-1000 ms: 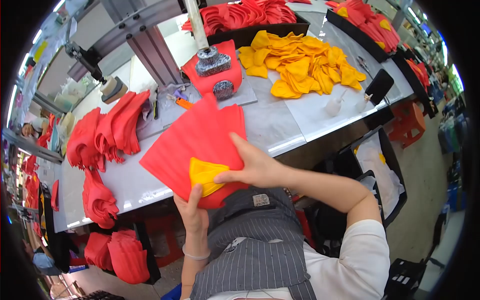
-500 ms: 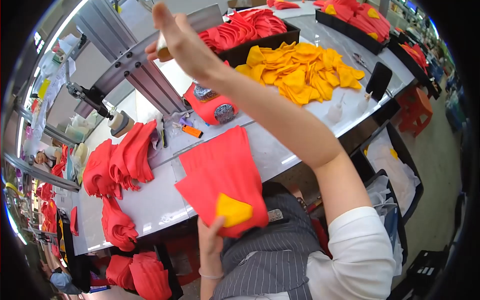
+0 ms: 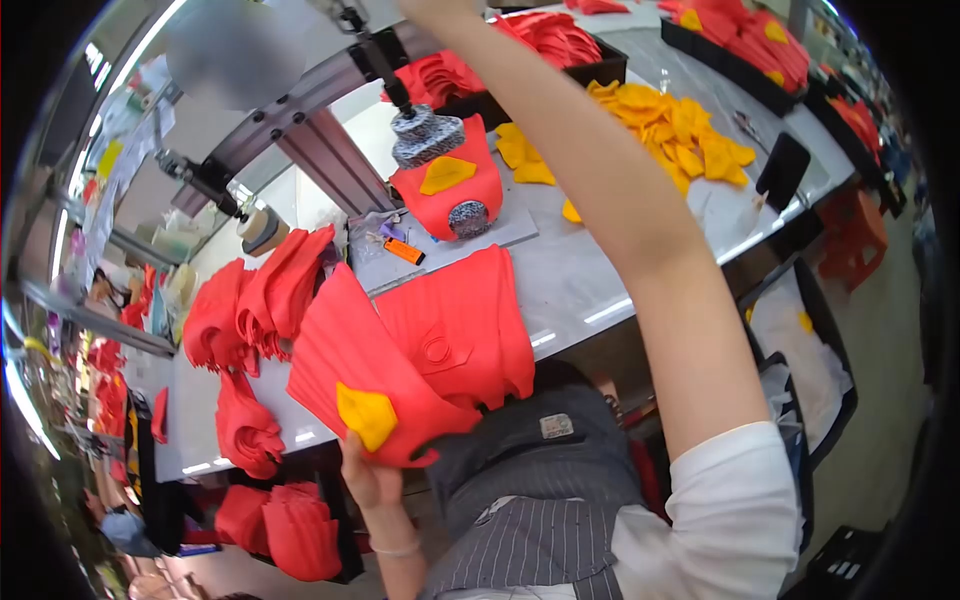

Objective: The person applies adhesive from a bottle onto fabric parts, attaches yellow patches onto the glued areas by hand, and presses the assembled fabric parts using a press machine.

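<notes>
My left hand (image 3: 370,475) grips the lower edge of a fanned stack of red pieces (image 3: 345,350), with a yellow piece (image 3: 367,416) on top beside my thumb. Another red stack (image 3: 455,325) lies on the table's front edge, partly under it. My right hand (image 3: 440,8) is raised at the top edge of the view, mostly cut off, its fingers hidden. Below it, a speckled grey block (image 3: 428,135) on a rod stands over a red piece (image 3: 425,211) with a yellow piece (image 3: 447,175) on it. A round speckled pad (image 3: 468,218) shows at its lower end.
Yellow pieces (image 3: 680,125) are heaped behind my right forearm. Red stacks (image 3: 220,315) lie at the left. An orange tool (image 3: 404,251) sits beside the fixture. A black bin (image 3: 610,68) of red pieces and a phone-like black object (image 3: 783,170) stand farther back. A co-worker (image 3: 125,525) is at the far left.
My right hand has left the held stack and risen to the top edge. The held red stack has moved left, uncovering another stack. A yellow piece now shows on the fixture's red piece.
</notes>
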{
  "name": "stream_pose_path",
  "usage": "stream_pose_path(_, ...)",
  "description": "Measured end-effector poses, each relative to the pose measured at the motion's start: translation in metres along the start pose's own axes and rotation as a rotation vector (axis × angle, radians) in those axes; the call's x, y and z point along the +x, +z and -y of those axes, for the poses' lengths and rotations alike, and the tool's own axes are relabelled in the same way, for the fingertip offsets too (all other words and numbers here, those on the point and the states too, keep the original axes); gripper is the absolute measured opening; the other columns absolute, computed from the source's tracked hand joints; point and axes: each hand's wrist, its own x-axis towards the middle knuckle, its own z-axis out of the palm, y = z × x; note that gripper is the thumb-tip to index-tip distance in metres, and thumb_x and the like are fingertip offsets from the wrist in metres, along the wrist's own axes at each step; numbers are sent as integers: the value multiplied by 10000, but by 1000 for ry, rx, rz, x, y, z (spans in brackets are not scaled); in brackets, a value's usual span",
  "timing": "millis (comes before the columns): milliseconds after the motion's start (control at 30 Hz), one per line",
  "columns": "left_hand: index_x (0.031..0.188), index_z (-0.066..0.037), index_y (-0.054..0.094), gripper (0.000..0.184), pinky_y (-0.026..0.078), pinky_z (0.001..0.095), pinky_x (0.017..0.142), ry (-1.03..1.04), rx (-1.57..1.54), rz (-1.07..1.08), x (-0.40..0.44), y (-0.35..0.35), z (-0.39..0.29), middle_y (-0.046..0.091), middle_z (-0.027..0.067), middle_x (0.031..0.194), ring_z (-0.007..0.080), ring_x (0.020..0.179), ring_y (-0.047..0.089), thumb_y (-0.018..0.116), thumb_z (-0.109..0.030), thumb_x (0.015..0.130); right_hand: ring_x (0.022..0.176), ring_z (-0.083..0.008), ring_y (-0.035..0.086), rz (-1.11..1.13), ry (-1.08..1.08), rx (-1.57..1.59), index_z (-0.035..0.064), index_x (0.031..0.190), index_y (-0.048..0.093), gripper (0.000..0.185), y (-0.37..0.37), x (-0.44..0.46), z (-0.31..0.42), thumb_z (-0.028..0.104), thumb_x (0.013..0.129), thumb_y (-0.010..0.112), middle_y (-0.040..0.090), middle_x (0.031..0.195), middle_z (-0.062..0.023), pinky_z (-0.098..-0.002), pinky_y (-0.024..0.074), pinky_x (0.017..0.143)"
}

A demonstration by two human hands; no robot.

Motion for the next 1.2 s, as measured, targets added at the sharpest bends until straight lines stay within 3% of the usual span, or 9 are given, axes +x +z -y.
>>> stream_pose_path(100, 1334, 17, 449, 453, 369, 447, 1074, -32, 13, -55, 22, 19, -10, 527, 144, 1325, 278, 1235, 500, 530, -216, 954, 849, -352, 557, 42, -90, -318, -45, 1025, 522, 322, -78, -136, -18, 219, 872, 627, 557, 862, -189, -432, 438, 748)
stream_pose_path(167, 1312, 20, 461, 429, 392, 429, 1060, -57, 15, -57, 39, 31, -11, 537, 150, 1304, 264, 1214, 519, 550, -180, 943, 999, -352, 587, 205, 221, -671, -50, 1160, 551, 491, -99, -229, -63, 282, 825, 685, 617, 1032, -205, -401, 463, 855)
stream_pose_path(233, 1297, 21, 469, 419, 406, 416, 1048, -35, 85, -64, 58, 40, -6, 544, 149, 1290, 254, 1198, 532, 569, -155, 931, 1100, -395, 512, 611, 927, -329, -105, 1189, 490, 773, -105, -241, -65, 439, 714, 765, 556, 1132, -264, -435, 409, 966)
stream_pose_path(467, 1292, 15, 473, 430, 406, 410, 1040, -149, 78, -25, 101, 58, 10, 556, 136, 1281, 249, 1187, 537, 592, -170, 924, 1054, -326, 582, 249, 589, -181, -22, 1220, 385, 805, -83, -239, 5, 303, 647, 848, 577, 1132, -197, -398, 472, 880)
stream_pose_path(667, 1282, -1, 491, 405, 401, 425, 1047, -193, 132, 26, 125, 51, 4, 551, 143, 1296, 264, 1199, 532, 564, -204, 939, 955, -217, 624, -90, 1024, 361, -6, 1275, 342, 705, -169, -187, -3, 118, 752, 798, 582, 1136, -152, -326, 532, 838)
stream_pose_path(933, 1265, 11, 496, 390, 418, 439, 1037, -190, 179, 48, 135, 43, 2, 567, 143, 1266, 273, 1182, 545, 556, -191, 938, 880, -201, 670, -182, 891, 607, -30, 1036, 622, 338, -72, -66, -129, 87, 759, 777, 673, 1004, -122, -313, 556, 747)
stream_pose_path(1000, 1307, -3, 451, 434, 413, 443, 1044, -156, 197, 4, 128, 38, 0, 544, 139, 1296, 274, 1191, 540, 569, -166, 923, 978, -279, 630, -206, 948, 391, -55, 1155, 470, 665, -9, -46, -170, 146, 646, 847, 569, 1180, -201, -398, 556, 702)
stream_pose_path(1100, 1355, -15, 398, 515, 406, 444, 1052, -144, 220, -57, 113, 41, -8, 526, 134, 1317, 273, 1201, 534, 588, -147, 894, 1064, -320, 579, -116, 949, 527, -41, 1200, 438, 756, 51, -42, -243, 248, 635, 848, 510, 1240, -226, -416, 542, 756)
stream_pose_path(1200, 1385, -21, 362, 576, 400, 440, 1059, -130, 236, -101, 108, 48, -14, 523, 131, 1320, 273, 1209, 529, 600, -137, 874, 1122, -325, 513, -5, 843, -311, -27, 1207, 479, 720, 69, -52, -256, 318, 668, 809, 488, 1240, -210, -412, 501, 836)
